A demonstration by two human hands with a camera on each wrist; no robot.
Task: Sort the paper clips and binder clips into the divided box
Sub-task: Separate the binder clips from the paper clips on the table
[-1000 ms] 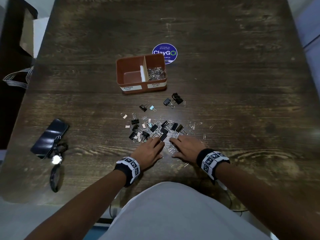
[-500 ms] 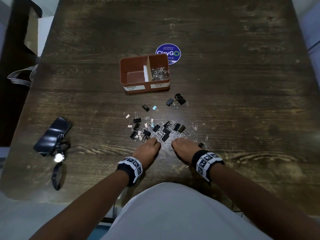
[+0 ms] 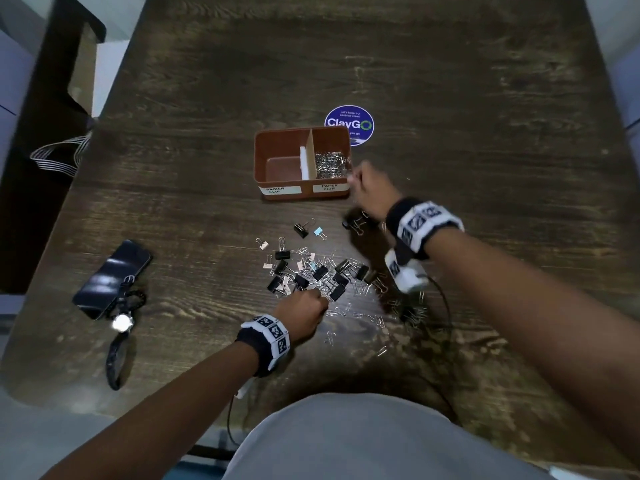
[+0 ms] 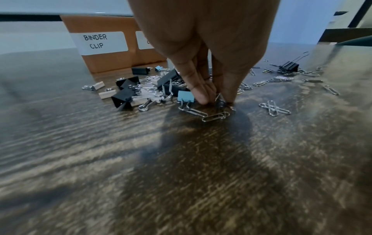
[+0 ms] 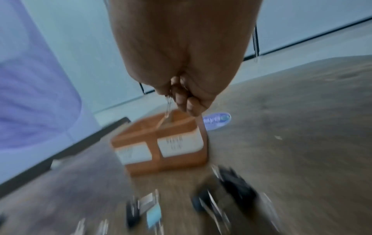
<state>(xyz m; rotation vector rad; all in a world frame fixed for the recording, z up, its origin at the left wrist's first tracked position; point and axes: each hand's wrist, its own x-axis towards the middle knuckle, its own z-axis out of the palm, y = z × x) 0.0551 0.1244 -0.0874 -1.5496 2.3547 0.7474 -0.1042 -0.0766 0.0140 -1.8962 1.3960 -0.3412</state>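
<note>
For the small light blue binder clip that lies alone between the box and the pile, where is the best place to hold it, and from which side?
Pinch the blue binder clip by its blue body from above, probably with thumb and forefinger on its two flat faces. Its wire handles lie low on the table toward the right, so they seem harder to catch. It lies apart from the black binder clip at its left.

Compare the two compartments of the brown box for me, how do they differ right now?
The left compartment is labelled BINDER CLIP and holds no clips, its floor bare; the right compartment is labelled PAPER CLIP and holds a silver heap of paper clips. The right hand pinches paper clips beside the right compartment's corner, while no hand is near the left one. Both share the divided box and its white-labelled front wall.
</note>
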